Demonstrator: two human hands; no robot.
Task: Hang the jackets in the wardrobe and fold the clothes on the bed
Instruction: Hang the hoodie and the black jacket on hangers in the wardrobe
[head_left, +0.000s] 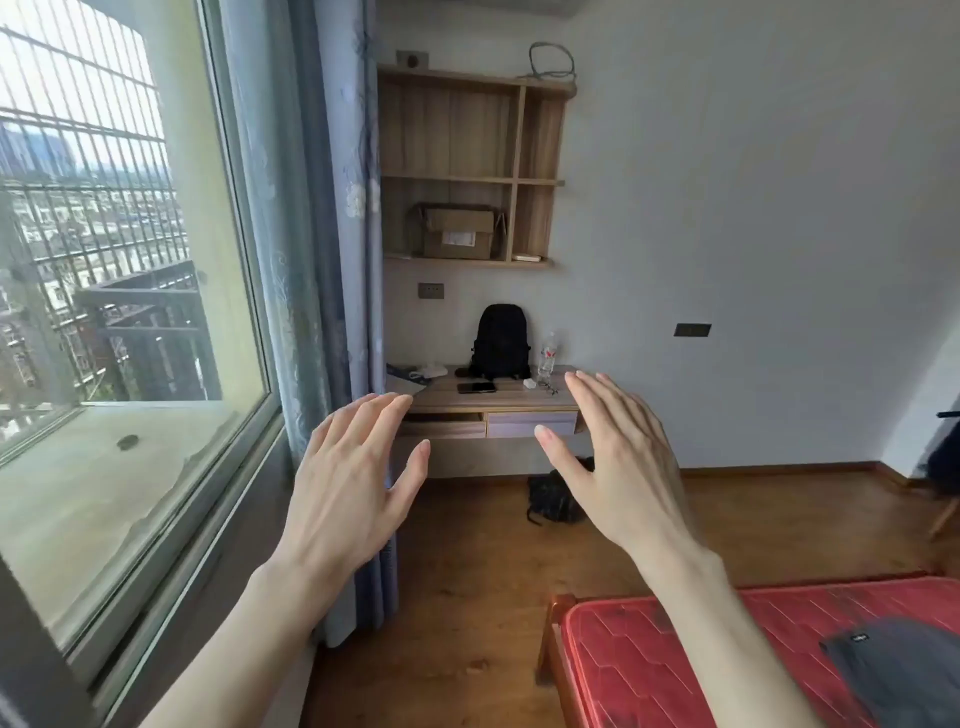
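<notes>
I have both hands raised in front of me and neither holds anything: my left hand (348, 483) is spread wide with straight fingers, palm away from me, and my right hand (618, 457) is the same, flat and splayed, the two well apart with a gap between the thumbs. I take the bed (675, 649) as my landmark; its red mattress sits at the lower right of my view, below my right forearm. The only clothing I can see is a dark grey garment (898, 670) lying on that mattress toward the bed's far right side, partly cut off by the frame edge, so I cannot tell whether it is a jacket or something to fold. No wardrobe shows anywhere. Beyond the bed's foot, against the wall, stands a desk (498, 400) with a black backpack (501, 340), a water bottle (548, 353) and a phone (475, 387); a second dark bag (553, 499) lies on the floor under it. By my judgement nothing has begun. The risk is that I am facing away from the work: reaching for the garment without turning down could mean grabbing only a corner and dragging it off the mattress edge.
</notes>
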